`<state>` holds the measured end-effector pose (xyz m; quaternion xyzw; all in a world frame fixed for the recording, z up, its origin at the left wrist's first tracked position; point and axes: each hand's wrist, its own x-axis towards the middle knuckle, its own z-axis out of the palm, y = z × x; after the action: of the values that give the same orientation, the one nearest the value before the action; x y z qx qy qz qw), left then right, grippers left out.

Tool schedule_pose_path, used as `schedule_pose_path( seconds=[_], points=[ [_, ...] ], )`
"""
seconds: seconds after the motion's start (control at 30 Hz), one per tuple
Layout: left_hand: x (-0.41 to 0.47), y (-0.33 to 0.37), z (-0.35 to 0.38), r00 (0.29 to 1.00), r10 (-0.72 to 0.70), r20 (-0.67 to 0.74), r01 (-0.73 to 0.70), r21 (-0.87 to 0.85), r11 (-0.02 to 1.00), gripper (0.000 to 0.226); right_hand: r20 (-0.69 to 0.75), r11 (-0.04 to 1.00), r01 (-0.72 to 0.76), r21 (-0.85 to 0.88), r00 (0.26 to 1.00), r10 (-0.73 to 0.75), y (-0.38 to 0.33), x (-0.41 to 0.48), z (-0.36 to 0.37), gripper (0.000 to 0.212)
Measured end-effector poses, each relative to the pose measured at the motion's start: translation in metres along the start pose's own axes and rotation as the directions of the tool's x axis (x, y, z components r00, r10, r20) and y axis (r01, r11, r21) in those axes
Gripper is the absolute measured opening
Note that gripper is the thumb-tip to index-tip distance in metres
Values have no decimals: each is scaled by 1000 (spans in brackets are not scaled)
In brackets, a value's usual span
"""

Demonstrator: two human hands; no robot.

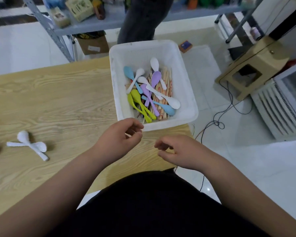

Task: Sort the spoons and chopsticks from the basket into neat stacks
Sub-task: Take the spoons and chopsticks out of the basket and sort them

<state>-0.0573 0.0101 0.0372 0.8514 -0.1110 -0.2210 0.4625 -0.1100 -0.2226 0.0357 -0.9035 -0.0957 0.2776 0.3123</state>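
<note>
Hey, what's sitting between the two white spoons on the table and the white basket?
Nothing: in the head view, only bare wooden table separates the white spoons from the basket.

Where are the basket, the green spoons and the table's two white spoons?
basket [188, 93]: head view, right rim.
green spoons [136, 97]: head view, one bowl.
white spoons [23, 135]: head view, one bowl.

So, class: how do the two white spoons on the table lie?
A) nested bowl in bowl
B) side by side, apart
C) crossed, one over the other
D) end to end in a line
C: the white spoons on the table overlap at their handles and form an X.
</note>
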Motion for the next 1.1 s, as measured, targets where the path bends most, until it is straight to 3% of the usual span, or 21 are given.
schedule_pose_path(
  seconds=[0.3, 0.53, 0.67, 0.8, 0.93, 1.1],
  points=[
    [36, 27, 73, 961, -232, -151, 233, -10, 972, 15, 10, 988, 142, -68, 990, -142, 79, 72, -88, 17],
    [62, 25, 80, 940, -260, -221, 259, -37, 965, 17, -120, 931, 8, -366, 991, -56, 89, 157, -91, 25],
    [97, 9, 56, 940, -229, -255, 259, 91, 962, 20, -124, 910, -75, -408, 992, 27, 88, 202, -76, 22],
    [158, -10, 31, 935, -209, -286, 286, 259, 922, 43, -152, 886, -125, -446, 986, 63, 94, 215, -61, 24],
    [217, -30, 21, 945, -237, -227, 318, 464, 827, 55, -174, 897, -147, -417, 981, 80, 95, 214, -55, 25],
    [250, -49, 26, 949, -266, -172, 309, 690, 654, 50, -218, 906, -246, -344, 960, 177, 95, 209, -53, 22]
  ],
)
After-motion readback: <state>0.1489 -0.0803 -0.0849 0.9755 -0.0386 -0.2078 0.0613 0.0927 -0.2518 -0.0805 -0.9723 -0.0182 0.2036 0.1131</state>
